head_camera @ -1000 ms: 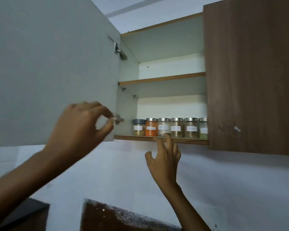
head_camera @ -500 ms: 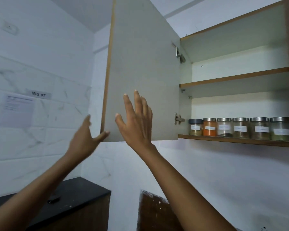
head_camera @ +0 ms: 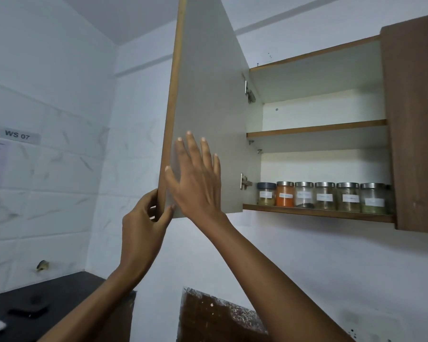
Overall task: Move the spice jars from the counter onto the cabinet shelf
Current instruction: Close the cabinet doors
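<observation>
The open cabinet door stands edge-on between the hands and the shelves: the left hand pinches its lower outer corner, thumb on the inner face and fingers curled round the wooden edge, while the right hand lies flat and spread against the pale inner face. Well right of the fingertips, six labelled glass spice jars stand upright, side by side, along the front of the bottom cabinet shelf, one dark-lidded, the rest steel-lidded, one holding orange powder. The upper shelf above them is bare, and the closed brown door bounds the row on the right.

Left hand pinching, right hand flat.
</observation>
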